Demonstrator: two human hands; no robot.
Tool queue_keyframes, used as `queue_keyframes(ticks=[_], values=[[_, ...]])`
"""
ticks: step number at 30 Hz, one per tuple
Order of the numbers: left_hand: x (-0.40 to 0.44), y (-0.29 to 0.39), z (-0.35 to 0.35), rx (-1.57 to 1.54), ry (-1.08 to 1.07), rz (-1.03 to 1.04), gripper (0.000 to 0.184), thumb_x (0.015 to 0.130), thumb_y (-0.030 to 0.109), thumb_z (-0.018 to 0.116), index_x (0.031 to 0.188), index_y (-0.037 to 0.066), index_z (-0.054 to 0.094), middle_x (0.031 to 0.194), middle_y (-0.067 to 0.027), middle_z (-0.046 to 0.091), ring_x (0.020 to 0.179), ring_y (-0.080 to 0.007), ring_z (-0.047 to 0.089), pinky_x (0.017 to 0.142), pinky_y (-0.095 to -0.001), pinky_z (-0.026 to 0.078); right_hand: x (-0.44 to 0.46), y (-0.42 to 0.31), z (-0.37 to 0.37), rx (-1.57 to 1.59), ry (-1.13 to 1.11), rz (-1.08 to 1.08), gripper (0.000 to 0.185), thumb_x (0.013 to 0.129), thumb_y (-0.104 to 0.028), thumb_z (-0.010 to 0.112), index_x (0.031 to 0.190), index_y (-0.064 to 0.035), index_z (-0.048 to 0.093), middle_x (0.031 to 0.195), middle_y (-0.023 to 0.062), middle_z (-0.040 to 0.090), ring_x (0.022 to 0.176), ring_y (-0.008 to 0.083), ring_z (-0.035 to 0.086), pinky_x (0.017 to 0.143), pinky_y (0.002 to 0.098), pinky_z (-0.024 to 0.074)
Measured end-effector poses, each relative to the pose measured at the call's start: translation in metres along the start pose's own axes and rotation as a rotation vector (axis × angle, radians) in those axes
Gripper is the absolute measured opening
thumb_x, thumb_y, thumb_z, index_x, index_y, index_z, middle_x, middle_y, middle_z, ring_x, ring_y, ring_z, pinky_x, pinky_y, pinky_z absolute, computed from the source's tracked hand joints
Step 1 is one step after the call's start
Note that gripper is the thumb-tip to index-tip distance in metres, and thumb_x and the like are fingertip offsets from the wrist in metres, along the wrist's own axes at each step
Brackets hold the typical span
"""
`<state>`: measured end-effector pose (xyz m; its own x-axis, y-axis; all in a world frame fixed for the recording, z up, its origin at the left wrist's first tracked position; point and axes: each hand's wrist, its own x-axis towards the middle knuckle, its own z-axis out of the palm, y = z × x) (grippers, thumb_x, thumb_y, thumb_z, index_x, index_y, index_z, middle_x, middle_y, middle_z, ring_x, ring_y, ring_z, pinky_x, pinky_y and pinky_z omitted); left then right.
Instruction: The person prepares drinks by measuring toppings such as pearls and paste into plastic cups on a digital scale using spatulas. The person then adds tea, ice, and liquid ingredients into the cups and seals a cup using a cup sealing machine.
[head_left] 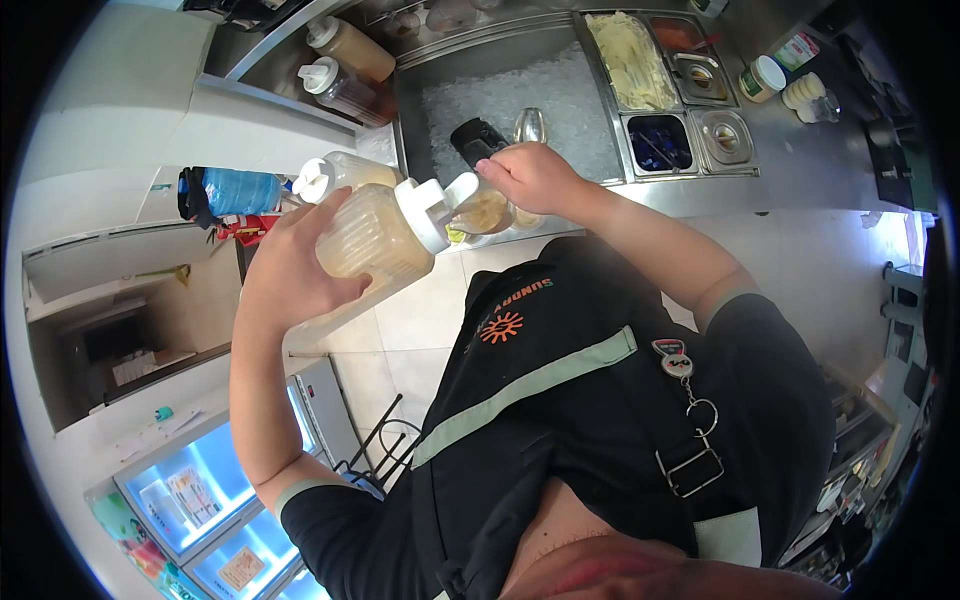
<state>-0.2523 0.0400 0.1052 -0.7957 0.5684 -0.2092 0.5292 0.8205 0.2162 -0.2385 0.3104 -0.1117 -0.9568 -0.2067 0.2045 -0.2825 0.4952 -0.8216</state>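
Observation:
My left hand [290, 262] is wrapped round a clear ribbed jug [372, 238] of pale liquid, tilted to the right. Its white lid [424, 214] has the flap raised, with the spout close to a clear cup [484, 212] of light brownish contents. My right hand [532, 178] is closed at the cup's upper side and seems to hold it; its fingertips are partly hidden. Just beyond that hand, a black object [478, 142] and a shiny metal scoop-like piece [530, 126] show over the ice bin [440, 78]. A second white-lidded jug [360, 172] stands behind the tilted one.
Two more white-lidded bottles [350, 50] stand at the back left. Right of the ice are metal food pans, one with a pale creamy filling [632, 60], some lidded. A white-lidded tub [762, 78] is farther right. A lit display fridge [210, 490] is lower left.

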Motion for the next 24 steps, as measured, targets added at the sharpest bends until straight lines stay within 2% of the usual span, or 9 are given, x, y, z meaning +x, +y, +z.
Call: queue_keyframes(ticks=[24], values=[[0.005,-0.007,-0.011,0.032,-0.007,-0.008,0.084,0.053,0.022,0.081,0.132,0.004,0.059,0.105,-0.0222,0.067,0.099,-0.0363,0.065,0.089,-0.0419,0.051,0.014,0.008,0.018,0.067,0.024,-0.066,0.044,0.098,-0.032,0.048,0.073,0.0014,0.062,0.076,0.0238,0.062,0.075,0.0431,0.06,0.07,0.0491,0.0472]])
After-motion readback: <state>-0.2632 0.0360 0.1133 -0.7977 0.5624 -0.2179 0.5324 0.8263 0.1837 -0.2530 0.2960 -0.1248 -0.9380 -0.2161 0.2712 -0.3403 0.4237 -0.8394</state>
